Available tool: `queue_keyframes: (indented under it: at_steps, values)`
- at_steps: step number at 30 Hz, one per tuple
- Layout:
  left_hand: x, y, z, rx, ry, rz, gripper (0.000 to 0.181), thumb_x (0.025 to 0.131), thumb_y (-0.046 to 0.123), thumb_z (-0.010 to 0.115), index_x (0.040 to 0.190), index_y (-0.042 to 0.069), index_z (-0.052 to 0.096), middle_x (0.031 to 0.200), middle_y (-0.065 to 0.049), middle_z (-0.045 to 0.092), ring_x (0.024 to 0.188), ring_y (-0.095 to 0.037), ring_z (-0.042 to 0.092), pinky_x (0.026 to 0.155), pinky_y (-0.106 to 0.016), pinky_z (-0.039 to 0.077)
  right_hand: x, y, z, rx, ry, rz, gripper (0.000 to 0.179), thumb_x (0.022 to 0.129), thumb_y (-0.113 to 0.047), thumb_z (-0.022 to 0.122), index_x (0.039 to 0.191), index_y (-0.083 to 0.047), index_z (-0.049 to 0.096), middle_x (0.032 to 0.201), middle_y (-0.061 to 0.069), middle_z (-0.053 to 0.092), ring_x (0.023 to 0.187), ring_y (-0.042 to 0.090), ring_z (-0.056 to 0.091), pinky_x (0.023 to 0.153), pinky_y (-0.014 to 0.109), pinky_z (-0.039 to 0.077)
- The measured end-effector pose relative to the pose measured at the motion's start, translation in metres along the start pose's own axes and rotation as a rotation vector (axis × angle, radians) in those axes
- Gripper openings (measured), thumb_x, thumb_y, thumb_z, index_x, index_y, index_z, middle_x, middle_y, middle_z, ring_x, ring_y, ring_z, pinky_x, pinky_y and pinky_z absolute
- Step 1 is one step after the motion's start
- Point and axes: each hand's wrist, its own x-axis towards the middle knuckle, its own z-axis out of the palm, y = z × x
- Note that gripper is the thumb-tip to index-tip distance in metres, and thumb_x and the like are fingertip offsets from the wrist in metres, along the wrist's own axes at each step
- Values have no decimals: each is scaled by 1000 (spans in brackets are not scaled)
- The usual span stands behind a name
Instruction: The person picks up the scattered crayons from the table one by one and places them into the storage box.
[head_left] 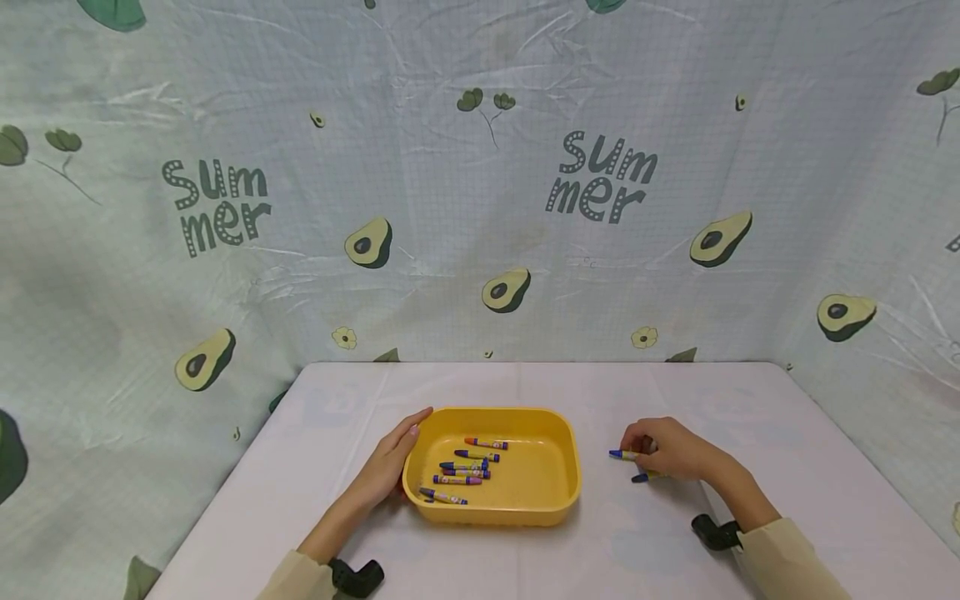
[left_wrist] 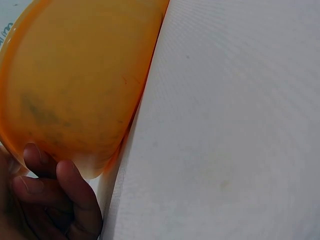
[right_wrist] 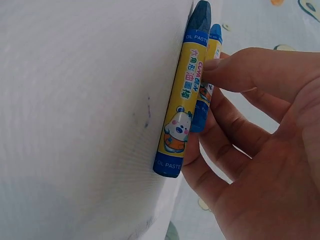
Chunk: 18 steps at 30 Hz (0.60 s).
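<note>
My left hand [head_left: 388, 460] rests against the left side of a yellow plastic tray [head_left: 517, 505], its fingers along the rim near the back corner. In the left wrist view, loosely bent fingers [left_wrist: 75, 187] lie by the tray's outer wall. To the right of the tray, my right hand [head_left: 670, 448] pinches a blue oil pastel [right_wrist: 216, 45] with a yellow wrapper between thumb and fingers. A dark blue oil pastel [right_wrist: 177, 105] lies in front of it, close to the fingers. Inside the tray are several oil pastels [head_left: 461, 480], mostly blue and purple, with one orange.
A white cloth covers the table [head_left: 517, 567]. Behind it hangs a pale curtain [head_left: 450, 183] printed with avocados and lettering. Small blue marks [right_wrist: 148, 112] show on the cloth near the right hand. Each wrist wears a black device [head_left: 358, 577].
</note>
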Motion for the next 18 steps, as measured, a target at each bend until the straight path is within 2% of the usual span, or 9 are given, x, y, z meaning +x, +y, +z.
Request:
queue_keyframes:
  at_steps: [6, 15, 18]
  values:
    - [1, 0, -1, -1, -10, 8, 46, 114, 32, 34, 158, 21, 42, 165, -10, 41, 152, -35, 39, 126, -57, 24, 0, 0, -2, -15, 2, -17, 16, 89, -3, 70, 100, -13, 71, 89, -6, 66, 80, 2, 55, 70, 22, 52]
    - [0, 1, -1, -3, -11, 8, 47, 114, 33, 34, 158, 20, 43, 166, -9, 40, 154, -35, 35, 126, -56, 22, 1, 0, -5, -14, -2, -16, 17, 89, -4, 70, 103, -14, 72, 92, -6, 67, 81, 3, 55, 70, 22, 52]
    - [1, 0, -1, -4, -6, 5, 46, 114, 32, 34, 158, 21, 43, 165, -10, 41, 152, -35, 39, 126, -57, 24, 1, 0, -5, -24, 3, -5, 18, 90, -6, 70, 106, -14, 73, 93, -6, 68, 81, 4, 56, 69, 22, 52]
